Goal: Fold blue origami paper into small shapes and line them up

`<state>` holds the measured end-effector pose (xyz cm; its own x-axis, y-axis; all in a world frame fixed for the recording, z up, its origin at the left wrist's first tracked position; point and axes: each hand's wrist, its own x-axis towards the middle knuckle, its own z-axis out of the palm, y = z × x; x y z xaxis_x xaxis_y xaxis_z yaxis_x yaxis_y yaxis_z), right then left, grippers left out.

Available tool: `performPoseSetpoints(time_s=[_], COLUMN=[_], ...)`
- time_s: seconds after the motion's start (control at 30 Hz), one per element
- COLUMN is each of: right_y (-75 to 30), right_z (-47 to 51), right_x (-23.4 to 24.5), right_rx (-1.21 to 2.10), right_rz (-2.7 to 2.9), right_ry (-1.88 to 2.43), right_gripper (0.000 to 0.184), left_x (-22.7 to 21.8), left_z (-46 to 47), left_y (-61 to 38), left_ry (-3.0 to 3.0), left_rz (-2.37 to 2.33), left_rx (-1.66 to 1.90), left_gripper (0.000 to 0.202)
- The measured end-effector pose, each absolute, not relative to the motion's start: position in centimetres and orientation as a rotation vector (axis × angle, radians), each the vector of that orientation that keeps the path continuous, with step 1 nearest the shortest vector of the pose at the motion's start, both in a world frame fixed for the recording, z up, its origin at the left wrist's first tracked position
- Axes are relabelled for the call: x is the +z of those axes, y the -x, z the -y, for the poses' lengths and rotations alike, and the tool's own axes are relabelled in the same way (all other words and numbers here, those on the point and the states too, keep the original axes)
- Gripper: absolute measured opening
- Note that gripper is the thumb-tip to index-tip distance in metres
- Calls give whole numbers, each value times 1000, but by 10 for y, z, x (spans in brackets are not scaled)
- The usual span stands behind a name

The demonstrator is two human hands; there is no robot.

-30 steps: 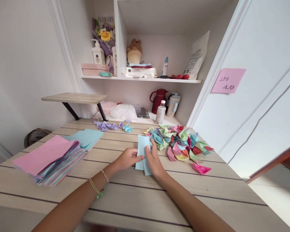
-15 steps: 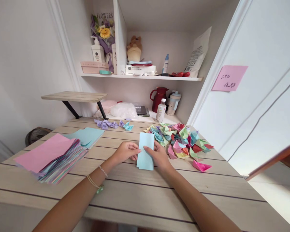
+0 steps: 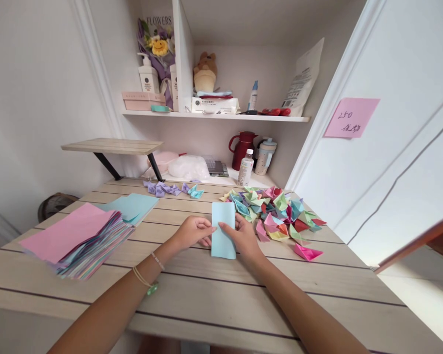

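Observation:
A light blue sheet of paper [image 3: 223, 246], folded into a tall narrow rectangle, is held up over the middle of the table. My right hand [image 3: 242, 237] grips its right edge, thumb across the front and the other fingers largely hidden behind. At the left edge is my left hand [image 3: 196, 231], its thumb tip pressed to the paper and its fingers curled. Just beyond my right hand lies a heap of folded paper boats [image 3: 276, 211] in many colours. A bright pink paper boat [image 3: 308, 252] sits apart at the heap's near right side.
On the left lie a thick stack of coloured paper [image 3: 77, 233] and some blue sheets [image 3: 133, 206]. Purple folded pieces [image 3: 160, 189] and a blue one [image 3: 195, 192] are farther back. A bottle [image 3: 245, 168] stands behind the boats, below a shelf [image 3: 221, 116]. A small raised stand [image 3: 112, 145] is at back left.
The paper's layers, offset at the lower left corner before, now line up evenly, and its lower part has shifted slightly right. Both hands stay nearly in place.

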<state>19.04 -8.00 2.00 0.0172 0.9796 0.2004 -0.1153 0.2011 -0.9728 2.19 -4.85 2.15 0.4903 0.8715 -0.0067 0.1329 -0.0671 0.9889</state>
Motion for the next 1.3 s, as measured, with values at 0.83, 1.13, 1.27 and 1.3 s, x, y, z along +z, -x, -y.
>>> performPoseSetpoints(time_s=[0.83, 1.13, 1.27, 1.3], right_y=[-191, -191, -191, -191], right_z=[78, 79, 79, 78], right_x=[21, 20, 19, 19], right_rx=[1106, 1095, 1106, 1106], right_rz=[1195, 1208, 1198, 1194], right_ry=[992, 996, 985, 985], right_gripper=[41, 41, 42, 42], left_x=[26, 25, 25, 25], left_z=[50, 50, 49, 49], left_y=[-23, -23, -23, -23], left_ry=[-1525, -1512, -1519, -1520], left_rz=[-929, -922, -923, -921], left_rx=[750, 761, 747, 745], left_gripper=[38, 39, 39, 39])
